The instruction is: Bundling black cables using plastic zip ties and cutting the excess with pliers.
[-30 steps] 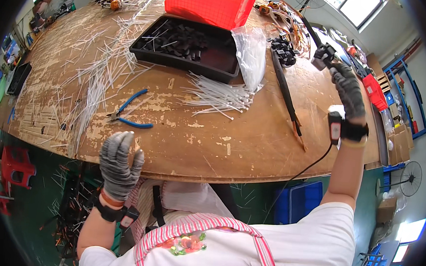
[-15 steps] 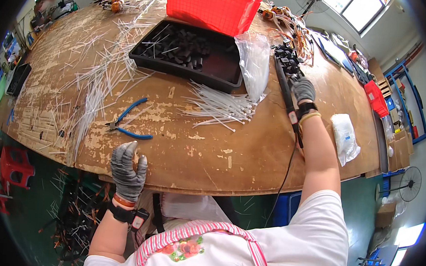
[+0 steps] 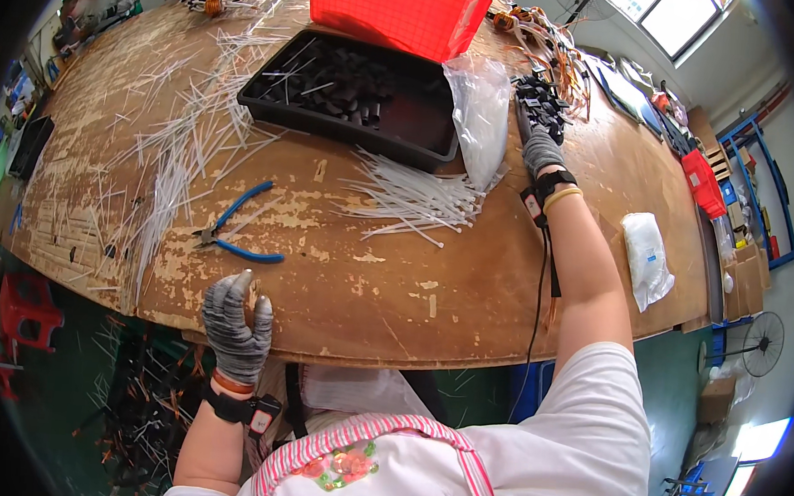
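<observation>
My left hand, in a grey striped glove, hovers at the table's front edge with thumb and fingers apart and nothing in it. Blue-handled cutters lie open just beyond it. My right hand, gloved alike, reaches far out on the right. Its fingers, partly hidden, are closed around a long black-sleeved wire bundle that runs under my wrist. A cluster of small black connectors sits right at the fingertips. To the left of that hand are a clear plastic bag and a pile of white cable ties.
A black tray of short black pieces stands mid-table, with a red crate behind it. Loose cable ties litter the left side. A white packet lies at the right, and wire coils rest behind. Another person sits far left.
My right hand has moved slightly farther out and left, up to the black connectors. The wire bundle's lower end now shows beside my forearm. My left hand has barely shifted.
</observation>
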Action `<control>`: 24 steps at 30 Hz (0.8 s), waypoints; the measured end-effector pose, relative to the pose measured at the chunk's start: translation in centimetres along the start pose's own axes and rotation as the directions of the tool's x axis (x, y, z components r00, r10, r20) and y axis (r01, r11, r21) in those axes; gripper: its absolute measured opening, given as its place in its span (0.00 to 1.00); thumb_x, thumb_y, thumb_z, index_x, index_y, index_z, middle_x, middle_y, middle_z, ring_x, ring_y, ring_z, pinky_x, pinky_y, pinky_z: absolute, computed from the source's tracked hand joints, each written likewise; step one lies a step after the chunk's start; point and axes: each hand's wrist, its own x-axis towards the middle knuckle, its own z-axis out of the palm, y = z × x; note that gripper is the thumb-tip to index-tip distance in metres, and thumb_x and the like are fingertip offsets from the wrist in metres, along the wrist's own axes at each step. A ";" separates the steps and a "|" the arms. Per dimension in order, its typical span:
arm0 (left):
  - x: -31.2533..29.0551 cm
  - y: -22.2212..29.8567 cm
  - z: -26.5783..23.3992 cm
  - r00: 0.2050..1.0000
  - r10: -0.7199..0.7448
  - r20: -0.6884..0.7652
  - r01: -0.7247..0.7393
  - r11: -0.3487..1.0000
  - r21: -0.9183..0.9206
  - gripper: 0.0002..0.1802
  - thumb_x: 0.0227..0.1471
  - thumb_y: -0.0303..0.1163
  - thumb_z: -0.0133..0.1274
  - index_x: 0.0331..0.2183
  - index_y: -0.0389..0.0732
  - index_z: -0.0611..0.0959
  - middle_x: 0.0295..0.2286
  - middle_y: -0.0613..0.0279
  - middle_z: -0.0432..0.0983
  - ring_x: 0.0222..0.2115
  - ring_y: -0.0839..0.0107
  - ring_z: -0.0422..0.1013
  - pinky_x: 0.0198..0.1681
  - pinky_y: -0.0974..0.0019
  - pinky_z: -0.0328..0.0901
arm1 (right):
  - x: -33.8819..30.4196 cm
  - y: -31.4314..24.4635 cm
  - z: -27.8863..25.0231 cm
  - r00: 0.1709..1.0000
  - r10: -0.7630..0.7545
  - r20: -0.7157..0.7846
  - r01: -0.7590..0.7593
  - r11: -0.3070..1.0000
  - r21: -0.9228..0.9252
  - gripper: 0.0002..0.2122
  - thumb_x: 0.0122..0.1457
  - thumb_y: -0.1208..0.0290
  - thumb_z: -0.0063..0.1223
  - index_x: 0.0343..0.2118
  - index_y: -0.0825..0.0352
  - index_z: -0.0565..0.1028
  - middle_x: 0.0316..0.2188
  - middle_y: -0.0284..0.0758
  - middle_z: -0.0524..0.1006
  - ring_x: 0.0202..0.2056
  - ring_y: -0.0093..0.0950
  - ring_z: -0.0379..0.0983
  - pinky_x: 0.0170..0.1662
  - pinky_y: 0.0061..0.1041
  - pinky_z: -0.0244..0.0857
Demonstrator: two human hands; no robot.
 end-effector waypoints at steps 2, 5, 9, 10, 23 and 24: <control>0.7 0.5 1.3 0.999 0.042 -0.019 -0.043 0.997 -0.071 0.21 0.50 0.31 0.56 0.47 0.39 0.76 0.39 0.53 0.72 0.42 0.54 0.68 0.47 0.55 0.62 | 1.7 8.1 2.7 0.974 0.026 -0.224 -0.048 0.995 -0.092 0.23 0.66 0.57 0.28 0.57 0.60 0.67 0.59 0.39 0.66 0.57 0.34 0.65 0.61 0.32 0.55; -0.4 -0.6 -0.3 1.000 0.003 -0.026 -0.002 1.000 0.025 0.20 0.50 0.31 0.56 0.47 0.39 0.76 0.38 0.53 0.72 0.40 0.54 0.69 0.46 0.55 0.63 | -1.6 2.9 3.2 0.817 0.231 0.528 -0.267 0.964 -0.009 0.26 0.67 0.56 0.24 0.61 0.70 0.60 0.62 0.49 0.60 0.64 0.41 0.54 0.64 0.31 0.50; -0.4 -0.3 0.1 0.999 -0.043 0.022 0.044 0.999 -0.022 0.17 0.54 0.30 0.54 0.46 0.39 0.77 0.37 0.54 0.73 0.39 0.55 0.69 0.46 0.56 0.63 | -4.2 2.2 -2.0 0.782 0.025 0.623 -0.073 0.996 0.051 0.35 0.57 0.60 0.53 0.63 0.72 0.52 0.59 0.56 0.61 0.62 0.47 0.57 0.63 0.35 0.53; -0.3 -0.2 0.1 0.999 -0.042 0.019 0.042 0.999 -0.029 0.17 0.54 0.30 0.54 0.46 0.39 0.77 0.37 0.54 0.73 0.39 0.55 0.69 0.46 0.56 0.63 | -4.4 3.6 -1.9 0.790 -0.002 0.613 -0.143 0.971 0.189 0.42 0.52 0.64 0.61 0.65 0.72 0.48 0.61 0.56 0.58 0.64 0.45 0.53 0.64 0.33 0.50; -0.1 -0.2 0.1 1.000 -0.024 0.010 0.024 0.998 -0.058 0.15 0.53 0.28 0.53 0.44 0.38 0.78 0.30 0.55 0.72 0.32 0.57 0.69 0.39 0.57 0.64 | -5.2 4.0 1.0 0.830 -0.070 0.554 0.011 0.994 0.109 0.31 0.54 0.70 0.56 0.59 0.69 0.56 0.51 0.55 0.68 0.54 0.51 0.65 0.57 0.40 0.58; 0.0 -0.2 0.4 0.999 -0.034 0.003 0.034 0.997 -0.065 0.16 0.51 0.28 0.54 0.45 0.39 0.78 0.30 0.56 0.72 0.32 0.57 0.69 0.40 0.57 0.63 | -4.4 3.8 1.6 0.829 -0.052 0.557 0.011 0.997 0.076 0.31 0.54 0.70 0.56 0.59 0.68 0.56 0.52 0.55 0.67 0.55 0.49 0.64 0.57 0.40 0.58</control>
